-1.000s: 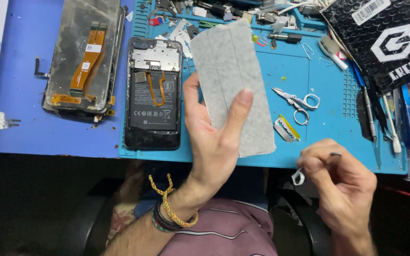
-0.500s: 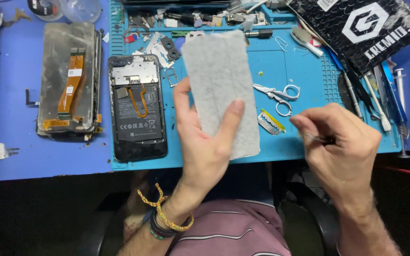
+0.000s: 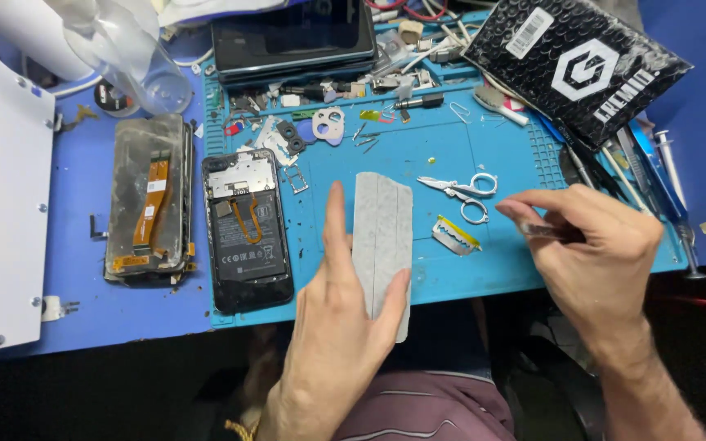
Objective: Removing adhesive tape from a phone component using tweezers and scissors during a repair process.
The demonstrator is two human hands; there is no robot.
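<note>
Two bare hands work over a blue repair mat at the near table edge. Left hand grips a grey rectangular panel, thumb on the right edge, forefinger stretched up the left side; panel held nearly upright, turned part edge-on, its lower end past the mat's near edge. Right hand is closed narrow, pinching a thin dark tool, likely tweezers, tip pointing left toward the panel but apart from it. Just beyond, between the hands, a small blade piece with a yellow strip lies on the mat, small scissors just behind it. Left of the panel, an opened phone body lies back-off, board and battery exposed with an orange flex looped over them. Further left, on the blue table, a separated screen assembly lies face down with an orange ribbon. Far side: loose screws, camera bezels and small parts, a dark tablet-like device, a black bubble-wrap pouch at far right. Judging progress: teardown looks done, phone open and old screen off; the panel is only in hand, not fitted, so fitting and closing up appear left.
</note>
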